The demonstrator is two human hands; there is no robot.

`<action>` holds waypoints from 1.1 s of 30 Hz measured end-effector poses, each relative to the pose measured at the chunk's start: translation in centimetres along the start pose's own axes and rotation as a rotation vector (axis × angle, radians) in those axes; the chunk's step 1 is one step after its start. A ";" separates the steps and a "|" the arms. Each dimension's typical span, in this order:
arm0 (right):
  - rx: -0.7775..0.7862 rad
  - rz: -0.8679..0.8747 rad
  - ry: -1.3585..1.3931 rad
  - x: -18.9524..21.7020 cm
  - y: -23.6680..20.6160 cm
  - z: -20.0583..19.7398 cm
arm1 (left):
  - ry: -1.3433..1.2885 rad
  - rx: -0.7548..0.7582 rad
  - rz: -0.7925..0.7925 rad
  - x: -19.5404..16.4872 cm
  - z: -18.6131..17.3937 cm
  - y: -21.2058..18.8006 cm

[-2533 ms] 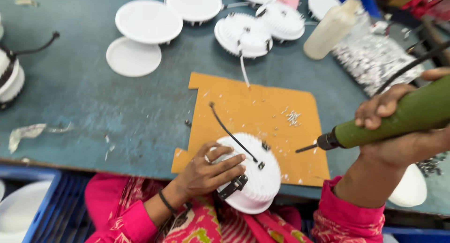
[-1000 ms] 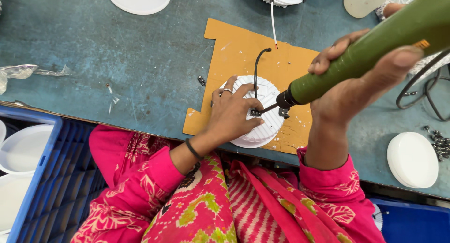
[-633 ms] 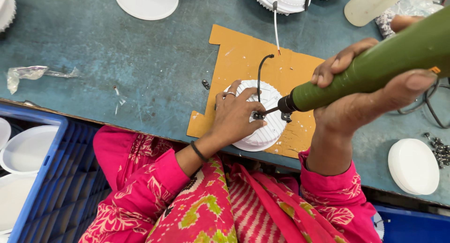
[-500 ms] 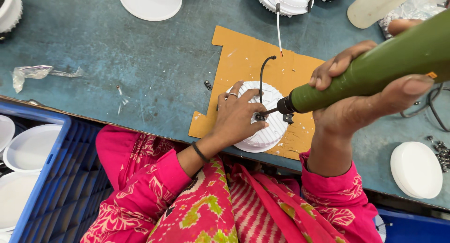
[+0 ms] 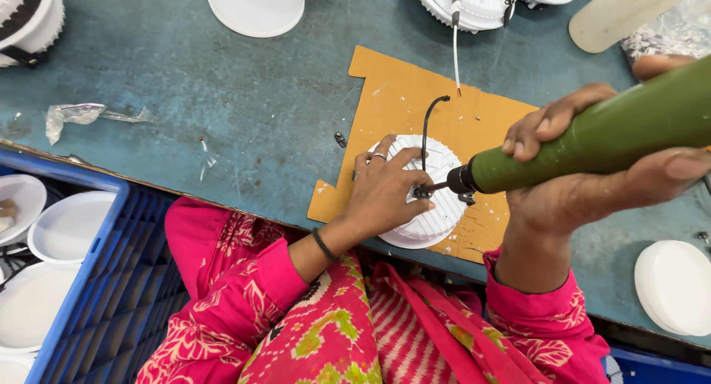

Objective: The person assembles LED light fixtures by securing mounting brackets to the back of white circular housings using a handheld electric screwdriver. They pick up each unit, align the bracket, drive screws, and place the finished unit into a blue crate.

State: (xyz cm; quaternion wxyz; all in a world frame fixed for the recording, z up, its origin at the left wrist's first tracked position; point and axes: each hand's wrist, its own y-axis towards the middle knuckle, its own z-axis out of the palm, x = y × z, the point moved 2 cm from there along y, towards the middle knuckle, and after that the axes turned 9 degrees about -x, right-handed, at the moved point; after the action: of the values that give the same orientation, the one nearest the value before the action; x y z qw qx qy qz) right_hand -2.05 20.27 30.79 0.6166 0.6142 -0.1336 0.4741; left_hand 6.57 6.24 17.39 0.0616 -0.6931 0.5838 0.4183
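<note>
**Screwdriver tip on the white housing, driving under way**

Nearest to the person, at the left, stands a blue crate [image 5: 111,280] with white round covers [image 5: 70,225] lying in it. These look like parts still waiting or already sorted; I cannot tell which.

On the worktop [image 5: 222,117] edge lies an orange cardboard sheet [image 5: 400,95], and on it rests the round white ribbed housing [image 5: 433,217]. The left hand [image 5: 385,191] is pressed down on the housing, fingers spread and holding it firm. The right hand [image 5: 585,184] is clenched around a green power screwdriver [image 5: 607,136], whose bit meets the housing just beside the left fingertips. A black wire [image 5: 427,128] rises from the housing. I judge that this piece is in the middle of fastening; how many screws are in, I cannot see. A small dark clip [image 5: 340,139] lies loose beside the cardboard.

At the right edge sits one white disc [image 5: 674,288]. Farther away are a crumpled clear wrapper [image 5: 74,116], a flat white disc [image 5: 255,6], more white housings [image 5: 474,2], a pale bottle [image 5: 622,14] lying down, and a clear bag [image 5: 659,36] of small metal parts. No label is readable anywhere.
</note>
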 end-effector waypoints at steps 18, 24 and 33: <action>0.002 0.006 0.076 -1.5 0.0 -0.8 | -0.012 -0.054 0.013 0.6 0.8 -0.3; -0.038 0.046 0.082 -2.5 2.0 -5.3 | 0.007 -0.151 0.080 1.3 1.1 -0.6; -0.064 0.298 0.014 -12.5 -4.6 -8.7 | 0.212 -0.141 0.095 0.1 2.8 -0.5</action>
State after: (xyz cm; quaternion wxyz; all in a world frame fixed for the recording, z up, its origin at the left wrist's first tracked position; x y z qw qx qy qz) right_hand -8.70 23.64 16.74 0.5598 0.5643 -0.2342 0.5598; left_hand 5.60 7.95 15.37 -0.0693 -0.7076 0.5882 0.3853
